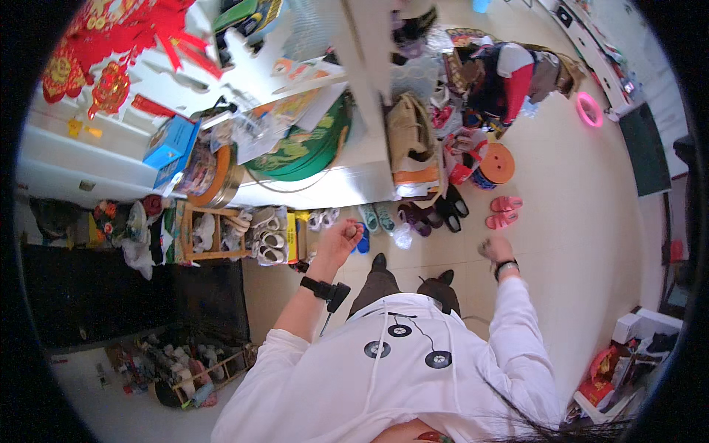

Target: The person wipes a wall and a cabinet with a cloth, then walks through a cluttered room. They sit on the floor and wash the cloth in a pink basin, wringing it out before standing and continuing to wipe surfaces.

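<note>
My left hand (342, 238) is raised with its fingers curled, near the blue slippers (363, 238) and the row of shoes on the floor; a small roundish thing may lie in its fingers, but this is too small to tell. A black band with a device sits on that wrist. My right hand (497, 250) hangs over the tiled floor just below the pink slippers (504, 212). It looks curled and is blurred, so what it holds cannot be made out. A dark watch is on that wrist. Green sneakers (376, 217) and black shoes (451, 209) stand beyond my feet.
A white counter (354, 180) carries a green round tin (310, 152). Wooden shoe rack (216, 256) stands at left. A person (512, 69) bends among bags at upper right, near a stool with an orange top (497, 163). A pink ring-shaped thing (589, 109) lies on the floor.
</note>
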Available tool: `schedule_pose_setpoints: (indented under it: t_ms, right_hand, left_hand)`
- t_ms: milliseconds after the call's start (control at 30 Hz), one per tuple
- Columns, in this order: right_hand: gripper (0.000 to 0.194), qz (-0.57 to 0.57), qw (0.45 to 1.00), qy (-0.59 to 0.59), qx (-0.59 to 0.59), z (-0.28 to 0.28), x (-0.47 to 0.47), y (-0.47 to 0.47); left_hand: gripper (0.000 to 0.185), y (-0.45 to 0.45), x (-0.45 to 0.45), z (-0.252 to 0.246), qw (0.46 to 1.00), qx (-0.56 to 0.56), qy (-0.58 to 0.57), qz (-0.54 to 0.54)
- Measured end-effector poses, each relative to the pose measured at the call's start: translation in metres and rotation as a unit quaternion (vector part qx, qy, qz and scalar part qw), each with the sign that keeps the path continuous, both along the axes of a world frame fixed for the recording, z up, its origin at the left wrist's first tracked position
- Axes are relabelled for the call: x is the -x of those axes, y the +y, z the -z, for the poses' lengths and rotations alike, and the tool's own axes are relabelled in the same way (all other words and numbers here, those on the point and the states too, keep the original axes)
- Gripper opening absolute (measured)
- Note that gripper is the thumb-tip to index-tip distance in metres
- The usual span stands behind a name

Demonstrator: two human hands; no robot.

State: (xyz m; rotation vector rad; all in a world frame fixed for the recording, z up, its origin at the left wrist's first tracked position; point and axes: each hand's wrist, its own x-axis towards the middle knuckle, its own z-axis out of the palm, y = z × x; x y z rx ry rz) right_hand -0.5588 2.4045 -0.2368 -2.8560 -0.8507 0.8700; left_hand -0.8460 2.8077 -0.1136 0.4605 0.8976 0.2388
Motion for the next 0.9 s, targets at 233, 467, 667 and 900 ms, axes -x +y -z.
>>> schedule_pose_setpoints:
  t_ms: [233,467,667,900]
  right_hand:
    - [0.051,-0.012,0.975,0.063,0.211,0.068,0.13,-0.375]
    - [0.023,0.363,0.907,0.191,0.096,0.022,0.203,-0.477]
    - [0.027,0.622,0.745,0.206,-0.124,-0.033,0.174,-0.423]
    - [0.038,0.665,0.711,0.198,-0.116,-0.049,0.127,-0.449]
  left_hand:
    - [0.028,-0.059,-0.056,0.034,1.0,0.003,0.023,-0.011]
    - [0.078,0.005,-0.139,0.053,0.783,-0.511,0.344,0.09]
    - [0.099,0.021,-0.183,0.085,0.703,-0.478,0.481,0.215]
    - [0.09,0.026,-0.216,0.094,0.549,-0.568,0.564,0.24]
